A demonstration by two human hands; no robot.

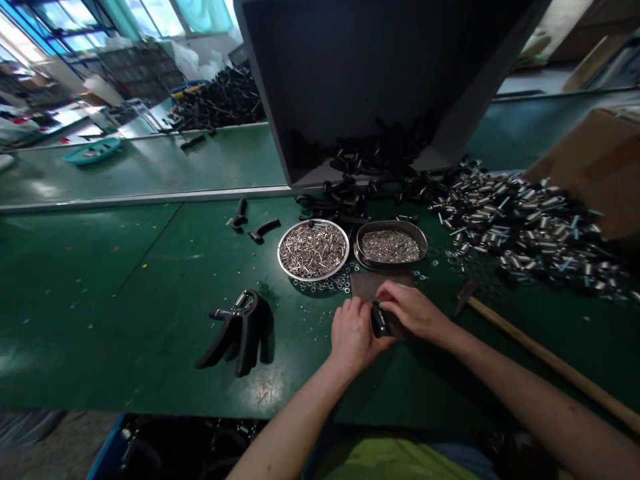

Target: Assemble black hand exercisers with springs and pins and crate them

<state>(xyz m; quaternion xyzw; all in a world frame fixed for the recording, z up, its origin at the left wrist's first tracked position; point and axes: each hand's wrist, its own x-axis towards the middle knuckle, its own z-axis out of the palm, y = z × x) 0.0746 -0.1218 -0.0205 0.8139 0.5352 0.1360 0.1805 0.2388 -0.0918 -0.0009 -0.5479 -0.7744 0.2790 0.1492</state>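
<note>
A black plastic handle (381,321) with small pale lettering is held over a dark metal plate (364,284). My left hand (353,333) is closed around the handle from the left, its thumb along the near end. At the handle's far end, the fingertips of my right hand (411,309) are pinched together; whatever small thing they hold is too hidden to make out. To the left stand black hand grip strengtheners (246,330) with a metal spring. Beyond my hands sit a round metal dish (281,265) of small pins and an oval tin (424,248) of small metal parts.
A hammer (545,357) with a wooden shaft lies at right. Behind it spreads a heap of springs and black parts (530,227) beside a cardboard box (595,167). A large grey bin (273,127) tips black handles onto the green table (150,320). Loose washers (325,285) surround the dish.
</note>
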